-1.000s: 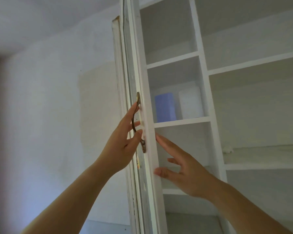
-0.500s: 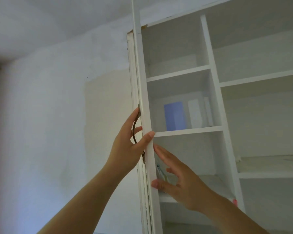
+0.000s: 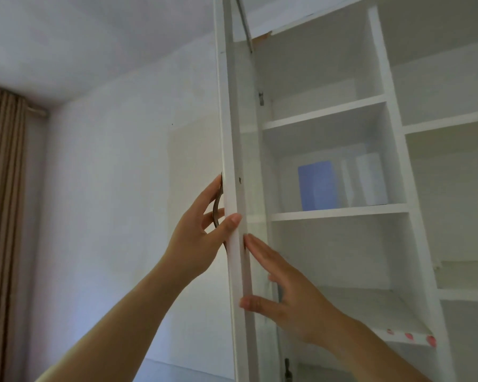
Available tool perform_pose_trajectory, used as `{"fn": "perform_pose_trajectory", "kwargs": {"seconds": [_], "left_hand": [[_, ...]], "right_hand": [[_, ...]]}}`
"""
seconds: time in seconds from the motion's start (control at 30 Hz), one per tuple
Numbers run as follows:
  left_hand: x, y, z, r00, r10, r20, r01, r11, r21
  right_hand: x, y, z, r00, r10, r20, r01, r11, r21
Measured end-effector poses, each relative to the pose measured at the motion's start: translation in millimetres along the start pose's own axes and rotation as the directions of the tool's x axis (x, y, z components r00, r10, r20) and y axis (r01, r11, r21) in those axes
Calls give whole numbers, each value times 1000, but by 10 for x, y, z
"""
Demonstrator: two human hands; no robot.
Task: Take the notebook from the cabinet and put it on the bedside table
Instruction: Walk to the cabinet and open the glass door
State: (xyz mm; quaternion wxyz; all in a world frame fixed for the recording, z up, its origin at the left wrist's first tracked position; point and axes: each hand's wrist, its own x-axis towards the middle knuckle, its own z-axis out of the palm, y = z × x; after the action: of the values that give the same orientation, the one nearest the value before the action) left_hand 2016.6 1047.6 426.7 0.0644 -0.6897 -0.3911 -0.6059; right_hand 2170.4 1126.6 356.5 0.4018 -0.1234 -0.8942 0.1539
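At cabinet door edge: you hold the white wooden door (image 3: 233,188) open to reach the blue notebook (image 3: 317,185).
Left hand (image 3: 198,232) is wrapped on the curved metal handle (image 3: 216,209); right hand (image 3: 290,293) is flat and empty, bracing the door's inner face.

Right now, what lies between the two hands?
In the head view, the white cabinet door's edge stands between left hand and right hand.
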Motion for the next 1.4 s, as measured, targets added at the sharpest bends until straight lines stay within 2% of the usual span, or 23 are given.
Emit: {"fn": "perform_pose_trajectory", "kwargs": {"seconds": [0.3, 0.47, 0.7, 0.97, 1.1, 1.27, 1.4], "left_hand": [[-46, -186, -298, 998, -58, -14, 59, 996, 70], [-32, -223, -345, 999, -43, -9, 44, 997, 69], [-33, -234, -332, 999, -34, -23, 36, 997, 74], [-50, -114, -306, 998, -22, -67, 34, 982, 185], [-125, -73, -316, 997, -50, -67, 63, 976, 207], [-367, -36, -362, 993, -105, -47, 110, 982, 151], [-555, 70, -341, 996, -52, -78, 70, 965, 253]], "right_hand": [[220, -68, 326, 1000, 2, 22, 1, 995, -97], [256, -22, 392, 1000, 13, -11, -13, 1000, -18], [239, -67, 378, 1000, 12, -5, -12, 1000, -28], [188, -139, 321, 999, 24, -25, -24, 1000, -4], [151, -146, 261, 998, 29, -50, -28, 999, 21], [23, -96, 188, 996, 48, -69, -47, 999, 13], [-77, 27, 147, 997, 50, -56, -50, 999, 11]]}}
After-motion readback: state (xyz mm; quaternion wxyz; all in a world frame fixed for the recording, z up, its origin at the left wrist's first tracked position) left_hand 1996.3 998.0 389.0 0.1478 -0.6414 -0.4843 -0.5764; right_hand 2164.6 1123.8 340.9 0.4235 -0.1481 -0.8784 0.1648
